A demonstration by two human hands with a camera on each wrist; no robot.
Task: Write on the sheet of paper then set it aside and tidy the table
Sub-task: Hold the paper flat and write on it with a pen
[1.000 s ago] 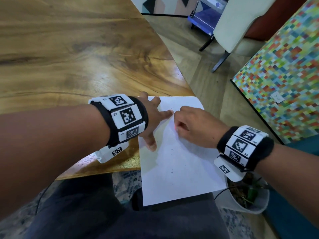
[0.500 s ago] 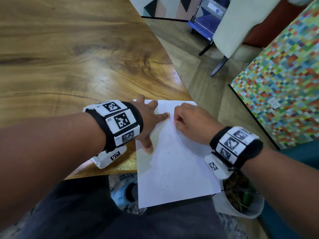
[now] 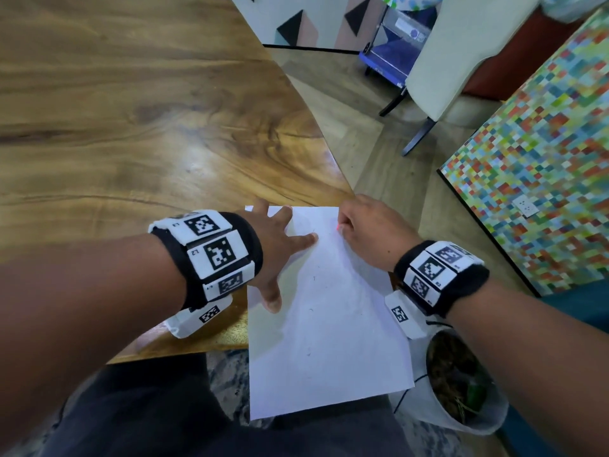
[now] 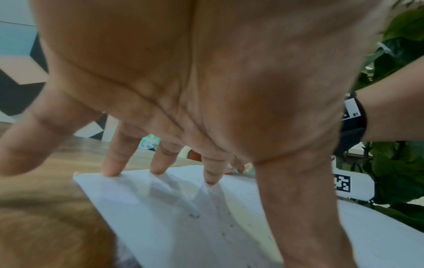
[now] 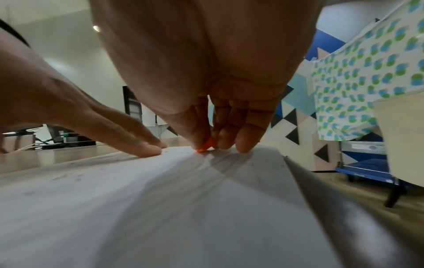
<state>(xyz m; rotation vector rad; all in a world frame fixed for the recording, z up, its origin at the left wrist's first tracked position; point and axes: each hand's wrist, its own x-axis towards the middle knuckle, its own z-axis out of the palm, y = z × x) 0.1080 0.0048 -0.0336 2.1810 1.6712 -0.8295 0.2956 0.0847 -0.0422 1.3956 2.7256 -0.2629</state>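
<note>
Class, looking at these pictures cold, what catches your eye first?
The white sheet overhanging the wooden table's near corner. The left hand presses it flat with spread fingers, while the right hand pinches a small orange tip onto its far end.

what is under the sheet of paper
The far part of the sheet of paper lies on the wooden table. Its near part overhangs the table's edge above the person's lap. The tabletop directly beneath the sheet is covered.

left hand (image 3: 280, 245) flat, fingers spread | right hand (image 3: 369, 232) curled, pinching
</note>
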